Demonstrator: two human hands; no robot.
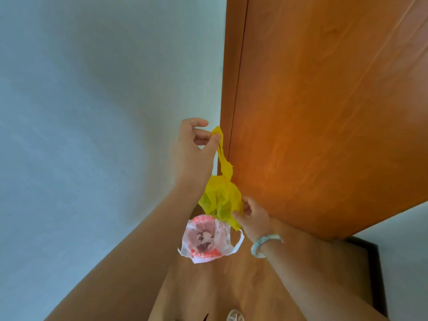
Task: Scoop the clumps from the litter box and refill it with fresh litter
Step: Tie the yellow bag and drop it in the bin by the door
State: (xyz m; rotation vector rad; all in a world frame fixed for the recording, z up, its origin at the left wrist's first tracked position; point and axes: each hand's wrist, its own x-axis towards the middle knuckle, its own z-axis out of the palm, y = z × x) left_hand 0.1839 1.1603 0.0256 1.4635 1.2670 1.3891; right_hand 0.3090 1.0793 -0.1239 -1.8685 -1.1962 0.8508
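Hanging between two hands, yellow bag (220,195): thin crinkled plastic, with a bunched body and one handle drawn into a twisted strip toward 12 o'clock. Left hand (192,154): thumb and forefinger pinch the strip's tip. Right hand (253,218), at 4 o'clock of the bag: fingers curl into the crumpled lower folds, with a glossy pale-green bangle (266,244) on the wrist. White bag (205,239): translucent red-printed film, at 6 o'clock. Door (324,112): smooth orange wood grain, at 3 o'clock. Wall (92,89): matte, pale, at 9 o'clock.

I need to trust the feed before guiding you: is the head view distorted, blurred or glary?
Head view: wide-angle distortion leans the door and wall; soft sheen on the door, no harsh glare; yellow plastic bag sharp enough; white-and-red bag below slightly soft.
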